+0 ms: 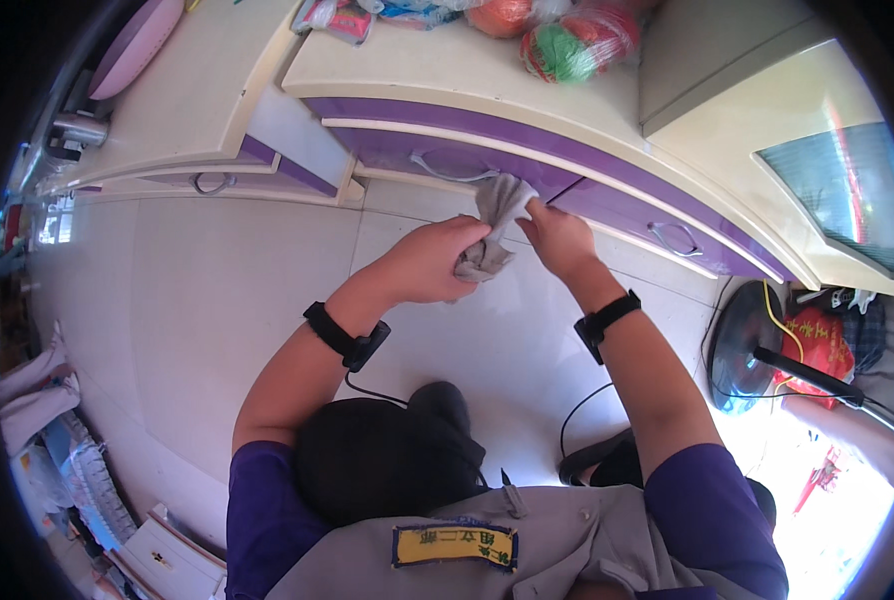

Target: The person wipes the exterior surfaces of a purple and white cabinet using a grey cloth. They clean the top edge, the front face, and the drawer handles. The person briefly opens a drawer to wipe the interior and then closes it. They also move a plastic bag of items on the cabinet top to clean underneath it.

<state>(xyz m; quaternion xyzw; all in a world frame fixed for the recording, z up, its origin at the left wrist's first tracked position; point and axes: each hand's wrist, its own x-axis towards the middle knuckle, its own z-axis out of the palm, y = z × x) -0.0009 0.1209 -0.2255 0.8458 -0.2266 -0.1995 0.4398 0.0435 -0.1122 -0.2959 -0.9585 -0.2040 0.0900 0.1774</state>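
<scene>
A crumpled grey cloth (498,214) hangs between my two hands. My left hand (447,255) is wrapped around its lower, bunched part. At the cloth's upper right edge, my right hand (561,236) pinches it between thumb and fingers. Just beyond the cloth is a purple cabinet drawer front (387,150) with a curved metal handle (447,169); the cloth overlaps the handle's right end, and I cannot tell whether they touch. Both of my wrists wear black straps with small devices and cables.
Plastic-wrapped bundles (578,45) lie on the cream cabinet top (417,64). A pink basin (136,45) sits on the left counter (184,82). At right are a second handle (676,240), a round black stand base (743,345), cables and a red bag (818,345). Pale tiles (244,285) cover the floor.
</scene>
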